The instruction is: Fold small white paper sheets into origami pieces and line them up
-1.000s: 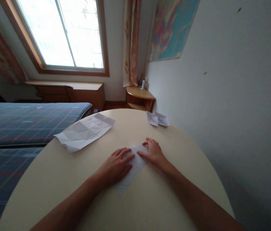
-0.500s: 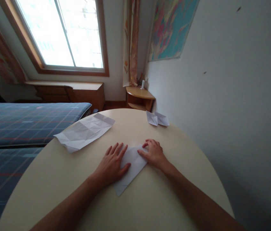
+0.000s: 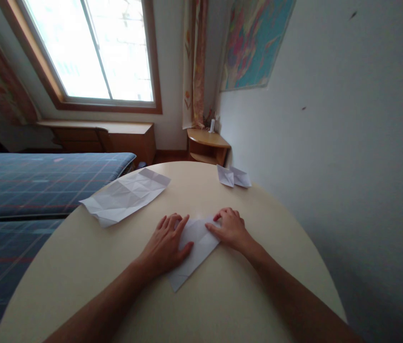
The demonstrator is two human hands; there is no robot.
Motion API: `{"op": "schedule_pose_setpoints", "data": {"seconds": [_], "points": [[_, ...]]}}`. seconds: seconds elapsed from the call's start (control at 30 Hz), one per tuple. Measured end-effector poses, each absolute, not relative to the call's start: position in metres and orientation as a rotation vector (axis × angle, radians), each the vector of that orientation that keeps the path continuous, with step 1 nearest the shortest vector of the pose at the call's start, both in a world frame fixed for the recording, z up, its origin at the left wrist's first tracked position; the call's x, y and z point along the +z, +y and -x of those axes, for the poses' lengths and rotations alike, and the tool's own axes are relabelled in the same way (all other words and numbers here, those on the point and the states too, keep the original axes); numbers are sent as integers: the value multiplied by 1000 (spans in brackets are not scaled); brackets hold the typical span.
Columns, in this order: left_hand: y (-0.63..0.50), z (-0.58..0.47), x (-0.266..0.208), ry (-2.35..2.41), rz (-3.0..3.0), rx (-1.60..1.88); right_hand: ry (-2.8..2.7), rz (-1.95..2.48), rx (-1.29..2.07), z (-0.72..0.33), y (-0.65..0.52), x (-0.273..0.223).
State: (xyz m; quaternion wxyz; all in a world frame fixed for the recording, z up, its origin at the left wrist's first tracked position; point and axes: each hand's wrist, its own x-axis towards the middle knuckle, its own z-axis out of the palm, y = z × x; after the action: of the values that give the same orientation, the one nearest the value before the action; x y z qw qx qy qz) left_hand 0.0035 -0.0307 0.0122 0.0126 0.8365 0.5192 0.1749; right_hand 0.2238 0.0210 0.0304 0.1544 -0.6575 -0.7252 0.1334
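A folded white sheet of paper [image 3: 197, 243] lies on the round cream table in front of me, creased, with one pointed corner toward me. My left hand [image 3: 167, 243] rests flat over its left side, fingers spread and thumb reaching across the paper. At the upper right corner, my right hand [image 3: 230, 228] has the paper's edge between its thumb and curled fingers. Both hands cover parts of the sheet, so its full outline is hidden.
A large creased paper sheet [image 3: 126, 195] lies at the table's back left. Two small folded paper pieces [image 3: 233, 176] stand at the back right. A blue plaid mattress [image 3: 44, 186] borders the table [image 3: 280, 295] on the left; a white wall [image 3: 347, 166] is on the right.
The fingers of my left hand have bent slightly. My right hand has shifted a touch to the right at the corner of the paper. The other papers stay put.
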Motion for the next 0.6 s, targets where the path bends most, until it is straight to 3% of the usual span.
{"op": "schedule_pose_setpoints", "data": {"seconds": [0.17, 0.4, 0.6], "points": [[-30, -2, 10, 1628, -2598, 514, -2050, 1820, 461, -225, 25, 30], [-30, -4, 10, 1668, -2587, 503, -1867, 1500, 872, -234, 29, 28], [-28, -1, 6, 1721, -2608, 567, -1742, 1291, 956, -235, 31, 27]]}}
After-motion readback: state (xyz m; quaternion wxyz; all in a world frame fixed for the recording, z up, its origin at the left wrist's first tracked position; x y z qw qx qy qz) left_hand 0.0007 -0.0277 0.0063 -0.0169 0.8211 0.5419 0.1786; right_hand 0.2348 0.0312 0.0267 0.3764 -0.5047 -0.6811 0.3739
